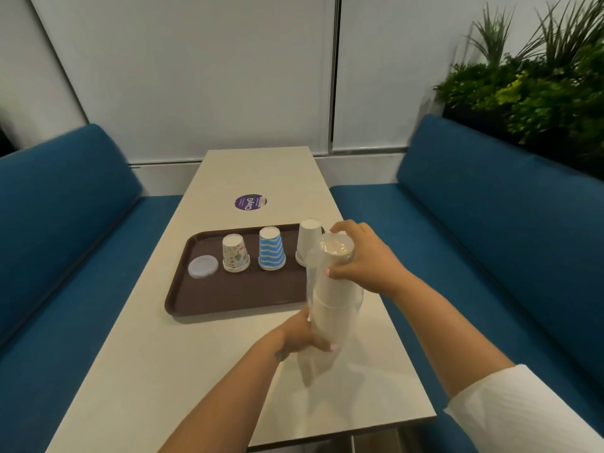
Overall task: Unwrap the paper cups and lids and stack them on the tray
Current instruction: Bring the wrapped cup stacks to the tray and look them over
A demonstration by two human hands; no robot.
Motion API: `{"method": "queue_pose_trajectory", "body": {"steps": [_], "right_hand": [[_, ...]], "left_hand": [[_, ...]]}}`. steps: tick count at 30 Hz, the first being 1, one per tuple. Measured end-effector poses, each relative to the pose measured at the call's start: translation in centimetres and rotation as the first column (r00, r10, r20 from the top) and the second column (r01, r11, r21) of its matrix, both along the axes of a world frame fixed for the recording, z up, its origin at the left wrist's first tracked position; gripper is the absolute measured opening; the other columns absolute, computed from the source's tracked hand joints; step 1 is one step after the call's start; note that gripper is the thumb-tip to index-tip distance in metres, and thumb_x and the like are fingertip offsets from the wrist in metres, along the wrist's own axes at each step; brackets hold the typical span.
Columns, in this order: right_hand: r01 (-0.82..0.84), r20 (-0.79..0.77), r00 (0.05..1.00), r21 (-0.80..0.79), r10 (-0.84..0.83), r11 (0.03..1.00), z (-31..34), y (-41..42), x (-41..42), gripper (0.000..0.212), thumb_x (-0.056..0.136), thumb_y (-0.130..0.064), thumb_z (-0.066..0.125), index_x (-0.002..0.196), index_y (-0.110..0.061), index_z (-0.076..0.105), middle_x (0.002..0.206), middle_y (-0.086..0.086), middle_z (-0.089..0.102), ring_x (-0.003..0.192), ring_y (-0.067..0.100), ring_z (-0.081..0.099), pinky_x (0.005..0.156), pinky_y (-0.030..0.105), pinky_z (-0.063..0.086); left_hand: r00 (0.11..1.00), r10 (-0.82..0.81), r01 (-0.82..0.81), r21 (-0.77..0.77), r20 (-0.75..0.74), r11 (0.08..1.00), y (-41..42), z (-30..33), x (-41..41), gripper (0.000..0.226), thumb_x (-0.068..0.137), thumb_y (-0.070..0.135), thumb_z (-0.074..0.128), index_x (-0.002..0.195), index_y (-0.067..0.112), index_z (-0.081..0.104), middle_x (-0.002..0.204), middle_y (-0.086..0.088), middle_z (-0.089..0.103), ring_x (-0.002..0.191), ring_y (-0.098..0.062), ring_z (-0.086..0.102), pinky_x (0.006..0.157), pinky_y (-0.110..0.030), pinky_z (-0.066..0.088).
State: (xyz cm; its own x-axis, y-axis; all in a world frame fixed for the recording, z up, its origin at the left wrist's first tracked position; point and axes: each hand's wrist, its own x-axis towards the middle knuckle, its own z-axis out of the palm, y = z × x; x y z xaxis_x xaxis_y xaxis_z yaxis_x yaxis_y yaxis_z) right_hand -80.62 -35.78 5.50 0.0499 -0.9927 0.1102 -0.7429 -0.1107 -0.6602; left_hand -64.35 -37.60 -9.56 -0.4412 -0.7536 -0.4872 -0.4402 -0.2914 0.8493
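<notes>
Booth setting: pale panelled wall (pixel 196 76) behind, blue upholstered benches (pixel 490 204) on both sides, green plants (pixel 536 80) at upper right behind the right bench back.

Long cream table (pixel 183 354) runs away from the viewer between the benches. Round purple sticker (pixel 250 202) on the tabletop beyond the tray.

Brown tray (pixel 235 292) lies flat on the table, left of centre, long side across the view. Along its far part, left to right: a translucent lid (pixel 203 266) lying flat; a stack of cups with small coloured prints (pixel 235 253), upside down; a stack of blue-and-white wavy-striped cups (pixel 271 249), upside down; a stack of plain white cups (pixel 309 240), upside down, at the tray's right end and partly hidden by the held item.

Held item: a sleeve of white cups in clear plastic wrap (pixel 336 295), upright and slightly tilted, raised above the table just off the tray's right near corner. Loose wrap trails below the lower hand.

Right hand (pixel 362 256): fingers curled over the top end of the wrapped sleeve, thumb on its near side, grasping it. White sleeve (pixel 523 410) on that arm at lower right.

Left hand (pixel 304 335): fingers wrapped round the lower part of the sleeve, gripping cups and plastic together.
</notes>
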Motion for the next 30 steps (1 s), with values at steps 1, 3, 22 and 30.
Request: {"method": "queue_pose_trajectory", "body": {"steps": [1,3,22,30], "right_hand": [[0.003,-0.004,1.000,0.015,-0.003,1.000,-0.4,-0.2,-0.2,0.063,0.072,-0.032,0.077,0.123,-0.040,0.040,0.115,-0.009,0.041,0.098,0.020,0.054,0.077,0.030,0.054],[0.010,0.006,1.000,0.032,-0.010,0.999,-0.9,-0.5,-0.4,0.064,0.071,-0.033,0.078,0.123,-0.040,0.041,0.115,-0.008,0.042,0.098,0.019,0.053,0.078,0.032,0.054],[-0.028,-0.170,0.984,0.105,0.046,0.994,0.7,-1.0,0.1,0.092,0.063,-0.060,0.078,0.139,-0.034,0.033,0.139,-0.008,0.041,0.122,0.017,0.045,0.096,0.038,0.045],[-0.013,-0.004,1.000,-0.197,0.012,0.980,2.7,-1.6,2.2,0.040,0.093,-0.046,0.052,0.127,-0.025,0.051,0.129,-0.006,0.055,0.105,0.004,0.047,0.085,0.023,0.036]], "left_hand": [[0.999,0.018,-0.017,-0.036,0.041,0.999,-0.2,-0.8,-0.3,0.104,0.039,0.033,0.090,0.134,0.023,0.048,0.119,0.003,0.067,0.110,-0.016,0.062,0.095,-0.037,0.052],[0.989,0.076,-0.061,-0.119,0.126,0.991,-0.4,-1.8,-1.0,0.103,0.034,0.051,0.085,0.128,0.025,0.055,0.120,0.003,0.067,0.111,-0.018,0.062,0.098,-0.042,0.049],[0.666,-0.058,0.336,-0.230,0.744,0.914,-1.2,0.2,-1.0,0.066,0.083,0.037,0.066,0.139,0.014,0.038,0.141,-0.008,0.041,0.137,-0.031,0.024,0.109,-0.036,0.024],[0.878,0.414,-0.218,-0.570,0.240,0.792,-1.4,4.2,2.7,0.019,0.093,0.019,0.051,0.109,0.010,0.055,0.112,-0.008,0.060,0.106,-0.027,0.057,0.092,-0.038,0.045]]}}
